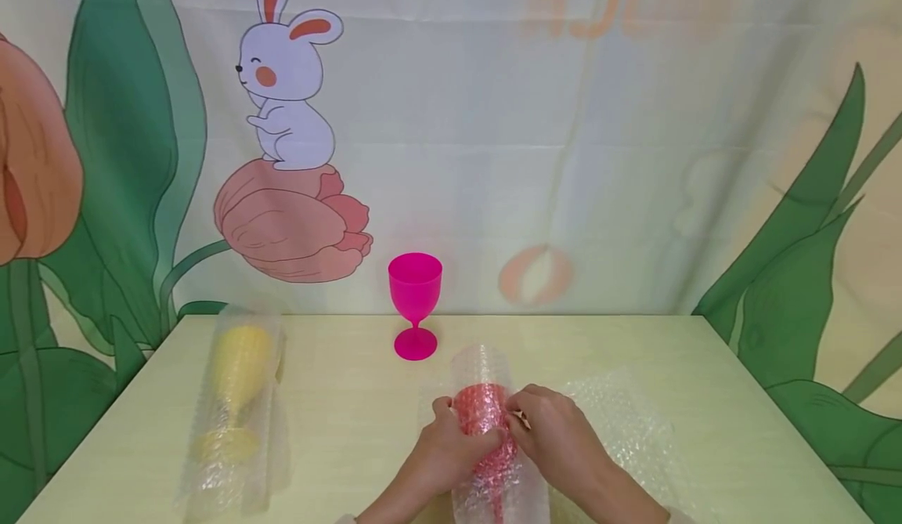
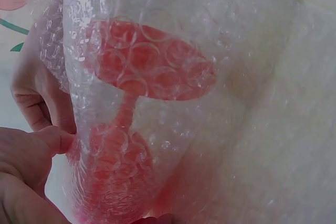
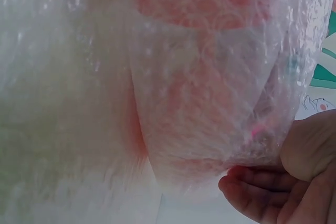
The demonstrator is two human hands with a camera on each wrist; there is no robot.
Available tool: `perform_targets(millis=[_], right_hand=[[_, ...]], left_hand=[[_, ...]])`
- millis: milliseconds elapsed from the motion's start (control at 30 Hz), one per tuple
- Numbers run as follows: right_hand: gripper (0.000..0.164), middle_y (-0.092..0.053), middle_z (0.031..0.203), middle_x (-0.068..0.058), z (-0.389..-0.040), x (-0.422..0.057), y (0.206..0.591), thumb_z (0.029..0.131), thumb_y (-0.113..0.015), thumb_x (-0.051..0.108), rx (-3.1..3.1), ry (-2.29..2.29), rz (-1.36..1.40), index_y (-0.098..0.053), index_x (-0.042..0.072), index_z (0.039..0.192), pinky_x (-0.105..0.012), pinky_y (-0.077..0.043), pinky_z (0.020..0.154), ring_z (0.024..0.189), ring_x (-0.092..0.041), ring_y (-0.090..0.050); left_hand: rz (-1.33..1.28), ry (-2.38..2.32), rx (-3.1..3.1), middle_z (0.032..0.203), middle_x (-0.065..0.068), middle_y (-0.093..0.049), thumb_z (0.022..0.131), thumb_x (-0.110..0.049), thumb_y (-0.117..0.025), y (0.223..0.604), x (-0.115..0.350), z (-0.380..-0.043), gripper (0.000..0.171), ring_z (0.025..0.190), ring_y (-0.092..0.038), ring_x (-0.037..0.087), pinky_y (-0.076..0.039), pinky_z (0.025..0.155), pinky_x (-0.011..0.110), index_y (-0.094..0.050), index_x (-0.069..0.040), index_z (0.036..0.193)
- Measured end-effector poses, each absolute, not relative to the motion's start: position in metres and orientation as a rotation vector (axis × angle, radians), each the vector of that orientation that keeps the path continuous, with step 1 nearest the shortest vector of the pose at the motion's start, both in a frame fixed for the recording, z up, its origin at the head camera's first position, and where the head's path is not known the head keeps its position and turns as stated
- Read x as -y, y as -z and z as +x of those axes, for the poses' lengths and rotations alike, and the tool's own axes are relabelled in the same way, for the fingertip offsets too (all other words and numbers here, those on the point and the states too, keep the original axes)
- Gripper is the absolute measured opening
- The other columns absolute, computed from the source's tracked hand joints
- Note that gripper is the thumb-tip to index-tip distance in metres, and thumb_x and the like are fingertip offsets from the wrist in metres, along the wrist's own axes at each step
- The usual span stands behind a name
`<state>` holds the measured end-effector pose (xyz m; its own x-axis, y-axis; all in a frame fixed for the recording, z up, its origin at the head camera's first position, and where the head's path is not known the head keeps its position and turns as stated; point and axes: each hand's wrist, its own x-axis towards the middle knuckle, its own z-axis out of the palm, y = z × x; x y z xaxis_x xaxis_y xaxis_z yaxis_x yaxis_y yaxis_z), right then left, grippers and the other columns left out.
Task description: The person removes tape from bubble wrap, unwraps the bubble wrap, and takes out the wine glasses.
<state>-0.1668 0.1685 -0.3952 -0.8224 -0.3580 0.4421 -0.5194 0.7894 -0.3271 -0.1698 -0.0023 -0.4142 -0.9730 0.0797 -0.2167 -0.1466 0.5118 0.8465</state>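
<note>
A red goblet lies rolled in bubble wrap, its bowl pointing away from me. My left hand grips the wrapped bowl from the left, thumb across the top. On the other side, my right hand pinches the wrap's edge beside the bowl. In the left wrist view the goblet's round foot and stem show through the bubbles. The right wrist view has curled fingers at the edge of the plastic.
A pink goblet stands upright at the table's back edge. On the left lies a yellow goblet wrapped in bubble wrap. More loose bubble wrap spreads over the table at right. A printed curtain hangs behind.
</note>
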Motion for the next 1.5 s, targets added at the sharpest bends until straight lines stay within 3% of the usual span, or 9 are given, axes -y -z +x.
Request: perform_targets(millis=[267, 600, 933, 1200, 1500], right_hand=[[0.012, -0.067, 0.077, 0.006, -0.171, -0.171, 0.397, 0.081, -0.083, 0.002, 2.556, -0.489, 0.722, -0.076, 0.012, 0.079, -0.025, -0.051, 0.059, 0.069, -0.007, -0.058], [0.019, -0.057, 0.066, 0.010, -0.175, -0.170, 0.397, 0.077, -0.074, -0.004, 2.562, -0.610, 0.694, -0.071, 0.014, 0.069, -0.021, -0.043, 0.057, 0.062, -0.002, -0.045], [0.016, -0.061, 0.070, 0.010, -0.177, -0.175, 0.396, 0.082, -0.077, 0.000, 2.576, -0.621, 0.731, -0.073, 0.014, 0.074, -0.020, -0.046, 0.056, 0.063, 0.000, -0.049], [0.014, -0.067, 0.083, 0.003, -0.179, -0.178, 0.401, 0.080, -0.087, 0.003, 2.438, -0.392, 0.947, -0.075, 0.010, 0.086, -0.023, -0.056, 0.067, 0.076, -0.010, -0.063], [0.015, -0.062, 0.076, 0.007, -0.184, -0.180, 0.400, 0.082, -0.073, -0.003, 2.548, -0.680, 0.880, -0.069, 0.011, 0.078, -0.017, -0.049, 0.057, 0.065, -0.001, -0.053]], left_hand=[[-0.069, -1.449, -2.511, 0.123, 0.031, -0.058, 0.083, -0.044, -0.080, 0.415, 0.002, -0.169, 0.101, 0.105, -0.063, 0.037, -0.055, 0.090, 0.059, -0.025, 0.010, 0.148], [-0.041, -1.457, -2.533, 0.119, 0.029, -0.060, 0.083, -0.047, -0.080, 0.418, 0.002, -0.168, 0.102, 0.102, -0.063, 0.035, -0.056, 0.089, 0.055, -0.026, 0.010, 0.147], [-0.017, -1.506, -2.507, 0.123, 0.028, -0.058, 0.085, -0.044, -0.081, 0.417, 0.002, -0.167, 0.100, 0.106, -0.061, 0.035, -0.055, 0.091, 0.056, -0.026, 0.011, 0.147], [-0.037, -1.471, -2.520, 0.127, 0.030, -0.057, 0.086, -0.045, -0.081, 0.417, 0.001, -0.167, 0.101, 0.110, -0.061, 0.038, -0.053, 0.094, 0.058, -0.025, 0.010, 0.148], [-0.056, -1.439, -2.543, 0.128, 0.028, -0.056, 0.084, -0.049, -0.080, 0.416, -0.002, -0.168, 0.102, 0.108, -0.061, 0.036, -0.053, 0.095, 0.058, -0.026, 0.008, 0.149]])
